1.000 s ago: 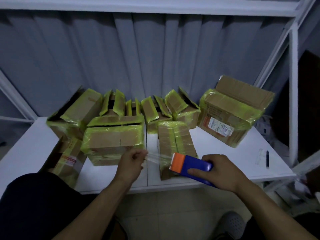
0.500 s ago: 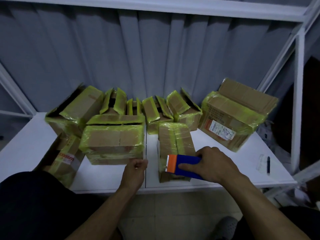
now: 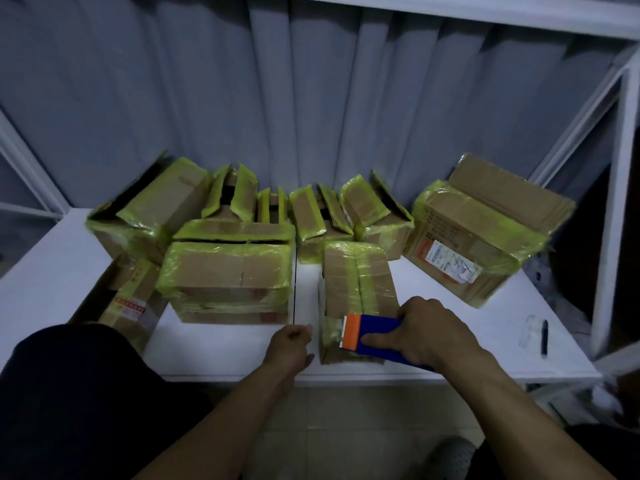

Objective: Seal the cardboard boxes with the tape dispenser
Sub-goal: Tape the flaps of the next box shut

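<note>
right hand [image 3: 429,330] grips the dispenser [image 3: 375,336], orange blade on the near end of the narrow box [image 3: 356,275] at the tabletop's [image 3: 225,344] near edge. left hand [image 3: 289,346] curls just beside the box; whether it pinches anything, cannot tell. press flat along the seam, brace the box, tear cleanly.

My right hand [image 3: 426,330] has carried the tape dispenser [image 3: 375,336] toward twelve o'clock. Its orange toothed end now lies on the near top edge of the narrow box [image 3: 356,275], where a second ago it hung low in front of that box. My left hand [image 3: 289,348] has drawn back toward six o'clock, away from the front of the wide box [image 3: 228,271]. It now sits curled at nine o'clock of the dispenser, just beside the narrow box. The clear tape that stretched through the air between my hands no longer shows there, and I cannot tell whether my fingers still pinch its end.
</note>
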`<state>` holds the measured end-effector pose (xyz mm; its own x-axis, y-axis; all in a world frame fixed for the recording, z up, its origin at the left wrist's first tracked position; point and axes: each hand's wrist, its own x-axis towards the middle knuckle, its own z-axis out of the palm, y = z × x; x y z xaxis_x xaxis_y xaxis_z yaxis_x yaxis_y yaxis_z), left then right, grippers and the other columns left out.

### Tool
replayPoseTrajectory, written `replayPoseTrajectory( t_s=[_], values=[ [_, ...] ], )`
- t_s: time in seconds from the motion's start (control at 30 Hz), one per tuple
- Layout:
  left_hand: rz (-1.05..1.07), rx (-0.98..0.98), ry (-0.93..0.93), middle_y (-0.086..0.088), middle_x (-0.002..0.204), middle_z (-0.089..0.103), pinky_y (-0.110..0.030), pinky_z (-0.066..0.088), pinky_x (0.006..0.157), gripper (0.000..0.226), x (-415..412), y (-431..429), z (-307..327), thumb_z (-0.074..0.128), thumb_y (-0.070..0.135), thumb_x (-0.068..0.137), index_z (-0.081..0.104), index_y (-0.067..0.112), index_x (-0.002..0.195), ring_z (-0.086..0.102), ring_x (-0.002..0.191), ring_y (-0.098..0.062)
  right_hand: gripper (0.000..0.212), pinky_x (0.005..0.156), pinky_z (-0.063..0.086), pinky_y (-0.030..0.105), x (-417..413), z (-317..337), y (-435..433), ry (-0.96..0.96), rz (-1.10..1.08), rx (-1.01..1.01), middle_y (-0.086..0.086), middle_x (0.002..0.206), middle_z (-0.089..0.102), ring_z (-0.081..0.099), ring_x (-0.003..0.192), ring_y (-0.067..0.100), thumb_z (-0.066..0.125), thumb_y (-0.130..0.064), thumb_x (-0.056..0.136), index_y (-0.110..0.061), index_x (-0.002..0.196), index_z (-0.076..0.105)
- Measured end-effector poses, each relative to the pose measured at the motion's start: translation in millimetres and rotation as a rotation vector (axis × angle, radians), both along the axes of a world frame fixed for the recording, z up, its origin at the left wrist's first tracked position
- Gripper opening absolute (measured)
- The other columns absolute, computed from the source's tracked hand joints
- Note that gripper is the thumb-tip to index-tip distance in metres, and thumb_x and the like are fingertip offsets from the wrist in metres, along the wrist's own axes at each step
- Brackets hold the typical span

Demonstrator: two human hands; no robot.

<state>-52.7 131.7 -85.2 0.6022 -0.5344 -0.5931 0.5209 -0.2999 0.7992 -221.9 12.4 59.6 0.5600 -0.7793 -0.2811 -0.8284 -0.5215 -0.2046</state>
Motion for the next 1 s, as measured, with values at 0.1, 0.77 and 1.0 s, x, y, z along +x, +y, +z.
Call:
replayPoseTrajectory(
  t_s=[0.1, 0.77, 1.0],
  values=[
    [-0.088, 0.039, -0.065, -0.004, 0.109, 0.061, -0.030, 0.056, 0.072, 0.016, -5, -3, -2, 0.058, 0.029, 0.100, 0.064, 0.015, 0.104, 0.058, 0.093, -0.014, 0.070, 0.079, 0.059, 0.032, 3, -1, 0, 0.013, -0.003, 0.012, -0.008, 0.088, 0.064, 0.066, 0.084, 0.013, 0.074, -0.079, 0.068, -0.022, 0.107, 0.065],
    [-0.233, -0.086, -0.363, 0.019, 0.095, 0.068, -0.019, 0.046, 0.079, 0.041, -40, 9, 12, 0.028, 0.049, 0.106, 0.067, 0.037, 0.107, 0.063, 0.091, 0.006, 0.076, 0.073, 0.052, 0.029, 0, -5, 5, 0.005, -0.030, 0.020, -0.008, 0.092, 0.061, 0.062, 0.082, 0.014, 0.073, -0.078, 0.070, -0.020, 0.119, 0.064],
    [-0.421, -0.251, -0.521, 0.016, 0.129, 0.062, -0.036, 0.052, 0.101, 0.026, -25, 23, 9, 0.044, 0.041, 0.104, 0.053, 0.051, 0.126, 0.061, 0.116, -0.002, 0.076, 0.080, 0.056, 0.032, -4, -7, 8, -0.013, -0.027, 0.007, -0.003, 0.107, 0.071, 0.062, 0.084, 0.014, 0.073, -0.078, 0.070, -0.021, 0.121, 0.065]
  ],
)
